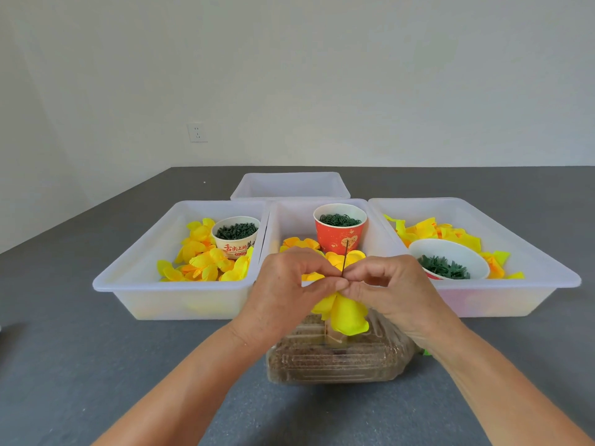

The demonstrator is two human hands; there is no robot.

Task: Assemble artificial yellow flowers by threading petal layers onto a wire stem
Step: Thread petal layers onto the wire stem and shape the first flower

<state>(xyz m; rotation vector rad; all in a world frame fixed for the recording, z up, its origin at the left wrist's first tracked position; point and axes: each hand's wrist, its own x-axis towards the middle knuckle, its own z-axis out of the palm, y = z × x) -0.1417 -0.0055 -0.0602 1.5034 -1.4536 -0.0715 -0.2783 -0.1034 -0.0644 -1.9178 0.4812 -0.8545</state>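
Note:
A thin dark wire stem (345, 259) stands upright between my two hands. Below my fingertips a yellow flower (344, 312) of petal layers hangs on the wire. My left hand (289, 284) and my right hand (383, 284) meet at the wire, fingertips pinching at the top of the flower. What lies exactly between the fingertips is hidden. The flower's lower part sits over a clear plastic box (335, 358) on the grey table.
Three white trays hold yellow petals: left tray (135, 275), middle tray (289, 214), right tray (528, 252). A beige cup (235, 246), a red cup (338, 236) and a white bowl (450, 252) hold green pieces. A further white tray (289, 185) stands behind.

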